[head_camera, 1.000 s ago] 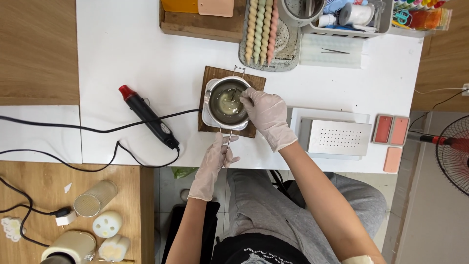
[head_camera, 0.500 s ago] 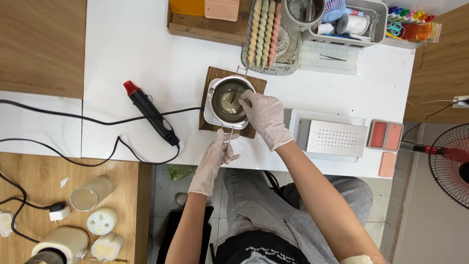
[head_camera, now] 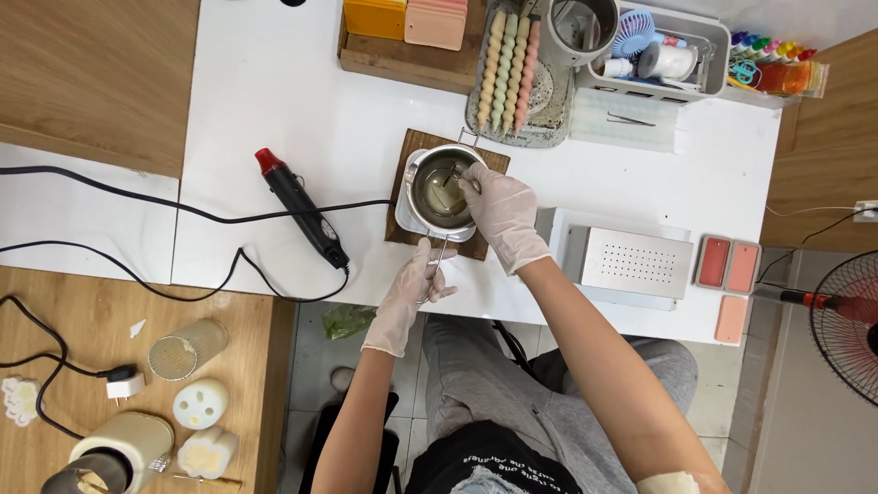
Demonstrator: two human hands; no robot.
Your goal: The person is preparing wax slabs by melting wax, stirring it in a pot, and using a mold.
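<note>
Gripping the metal pot (head_camera: 441, 190) handle — left hand (head_camera: 413, 291) fingers clenched; right hand (head_camera: 501, 212) pinching a stirrer (head_camera: 455, 172).

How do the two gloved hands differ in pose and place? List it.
The left hand grips the wire handle at the table's near edge; the right hand reaches over the metal pot, fingers holding a thin stirrer in the pale liquid. The left hand sits off the wooden board; the right hand lies partly above it. Both wear pale thin gloves.
</note>
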